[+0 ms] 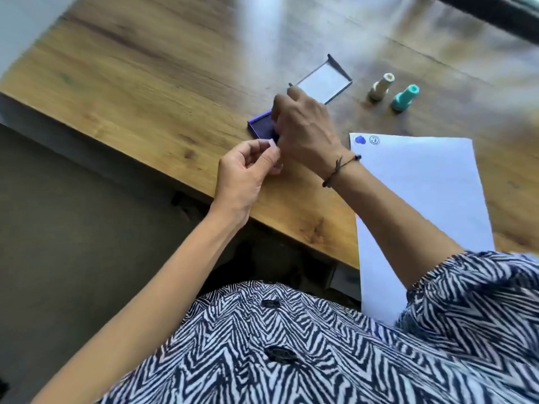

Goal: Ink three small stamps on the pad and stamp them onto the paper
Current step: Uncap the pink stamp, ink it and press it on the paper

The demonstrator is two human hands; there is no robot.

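Near the tabletop's left edge, I saw the ink pad lying open, its purple inked bed in the tray and its hinged lid flat at one o'clock with a pale inside. My right hand hovered over the pad, grip curled downward; whatever it held was hidden, so I could not tell. My left hand, at seven o'clock from the pad, pinched a small pale lilac piece between thumb and fingertips. At three o'clock from the lid stood the cream stamp and the teal stamp, close together. The paper carried a solid blue mark and a round outlined mark, its detail unreadable.
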